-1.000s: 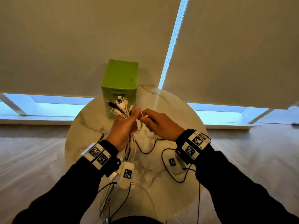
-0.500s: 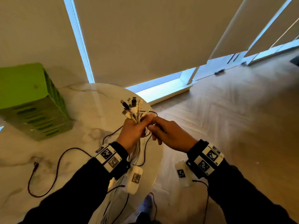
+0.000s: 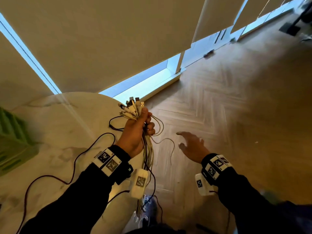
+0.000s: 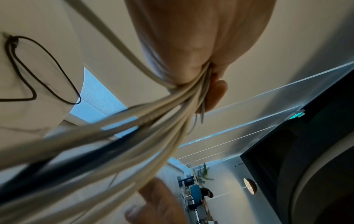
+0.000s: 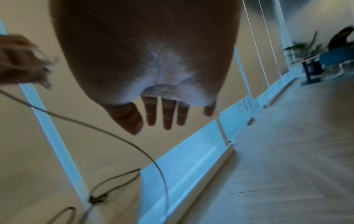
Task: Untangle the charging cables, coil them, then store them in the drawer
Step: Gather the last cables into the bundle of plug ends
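Note:
My left hand (image 3: 140, 125) grips a bundle of white charging cables (image 3: 148, 149) just below their plugs (image 3: 133, 105), which fan out above the fist. The cable tails hang down past my wrist toward the floor. In the left wrist view the cables (image 4: 153, 118) run out from under the curled fingers (image 4: 216, 94). My right hand (image 3: 190, 142) hovers to the right over the floor, fingers spread and holding nothing; the right wrist view shows its straight fingers (image 5: 166, 112). A thin cable strand (image 3: 170, 147) loops loose between the hands. A dark cable (image 3: 70, 169) lies on the round marble table (image 3: 50, 132).
The green drawer box (image 3: 11, 142) stands at the table's left edge, partly out of view. Closed blinds (image 3: 101, 39) and low windows run along the wall behind. Wooden floor (image 3: 236, 115) spreads to the right. A shoe (image 3: 150, 208) shows below the table edge.
My right hand has let go of the cable bundle and swung out to the right with its fingers spread. The head view has turned further right, so the green box has slid to the left edge.

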Motion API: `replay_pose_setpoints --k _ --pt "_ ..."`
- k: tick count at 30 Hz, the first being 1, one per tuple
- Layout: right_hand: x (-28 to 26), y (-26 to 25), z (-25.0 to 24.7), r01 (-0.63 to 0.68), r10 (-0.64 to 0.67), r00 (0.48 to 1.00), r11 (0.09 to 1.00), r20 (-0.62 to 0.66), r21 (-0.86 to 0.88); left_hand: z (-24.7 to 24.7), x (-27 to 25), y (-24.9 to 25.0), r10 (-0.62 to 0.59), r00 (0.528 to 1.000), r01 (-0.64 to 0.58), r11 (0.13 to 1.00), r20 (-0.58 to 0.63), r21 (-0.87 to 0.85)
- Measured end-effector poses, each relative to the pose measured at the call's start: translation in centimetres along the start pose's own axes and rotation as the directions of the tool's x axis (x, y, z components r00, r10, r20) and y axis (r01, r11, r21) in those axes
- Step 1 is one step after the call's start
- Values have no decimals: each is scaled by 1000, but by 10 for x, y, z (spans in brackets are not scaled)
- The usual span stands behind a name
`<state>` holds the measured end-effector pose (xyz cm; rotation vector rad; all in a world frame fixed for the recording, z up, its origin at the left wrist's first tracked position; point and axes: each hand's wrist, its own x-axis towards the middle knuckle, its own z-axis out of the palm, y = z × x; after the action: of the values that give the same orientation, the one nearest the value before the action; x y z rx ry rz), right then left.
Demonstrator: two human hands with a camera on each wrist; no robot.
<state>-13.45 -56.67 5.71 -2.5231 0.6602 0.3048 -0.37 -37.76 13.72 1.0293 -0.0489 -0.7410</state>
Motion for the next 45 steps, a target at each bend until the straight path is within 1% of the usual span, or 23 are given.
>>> replay_pose_setpoints --k 2,3,5,6,8,11,13,17,20,23,26,29,31,33,34,36,37,38,39,41,42,43,45 --pt "-4 -21 4 217 -222 975 953 2 211 3 7 -7 -5 1000 5 999 -16 36" --pt "-7 -33 3 263 -288 957 910 34 319 4 11 -11 -5 999 7 997 -31 71" --pt "-11 -53 0 263 -362 924 837 124 480 3 16 -17 -7 998 15 991 -63 132" --pt "-12 -59 1 265 -384 913 818 141 510 3 18 -20 -11 997 23 988 -78 154" --pt "-11 -64 4 367 -432 900 814 49 451 0 23 -25 -17 994 36 983 -108 180" --pt "-4 -55 12 512 -497 858 816 -127 268 1 30 -28 15 987 23 972 -159 234" --pt "0 -51 12 534 -499 844 819 -196 210 5 33 -29 63 981 -3 952 -185 307" --pt "2 -48 0 528 -457 836 821 -304 215 5 41 -25 168 968 -68 892 -187 447" --pt "3 -49 -12 495 -394 857 808 -331 319 2 45 -21 231 962 -118 833 -147 541" --pt "6 -49 -26 434 -309 896 767 -320 473 -2 46 -19 213 972 -144 867 -95 476" --pt "16 -35 -33 346 -233 928 827 -290 444 -6 43 -16 191 978 -132 882 -86 452" --pt "26 -16 -27 204 -138 974 884 -180 422 -11 38 -14 191 979 -143 884 -65 446" --pt "30 -3 -21 135 -63 983 885 -172 445 -15 36 -13 193 978 -143 896 -78 420" --pt "32 10 -18 52 32 985 881 -169 469 -21 35 -9 190 977 -149 931 -94 334" --pt "33 17 -17 -14 74 990 901 -121 435 -22 33 -6 181 978 -146 946 -100 288" --pt "36 30 -10 -177 160 982 965 99 192 -25 29 -1 161 983 -140 967 -84 212" --pt "35 31 -6 -214 204 957 976 208 27 -25 27 1 152 986 -138 973 -63 187" --pt "35 29 -1 -192 210 943 977 260 -91 -26 25 2 144 989 -134 975 -45 176" --pt "35 23 2 -127 151 953 986 261 -107 -25 23 3 137 990 -129 976 -33 176" --pt "29 -7 4 107 -125 974 989 190 101 -24 21 4 128 991 -119 974 -36 190" --pt "25 -25 3 206 -252 953 945 166 255 -24 19 5 124 991 -114 976 -44 186" --pt "20 -44 2 258 -336 928 891 162 374 -23 18 5 120 991 -110 979 -52 174" --pt "13 -74 2 291 -413 894 832 175 473 -23 16 8 117 991 -107 983 -62 146"
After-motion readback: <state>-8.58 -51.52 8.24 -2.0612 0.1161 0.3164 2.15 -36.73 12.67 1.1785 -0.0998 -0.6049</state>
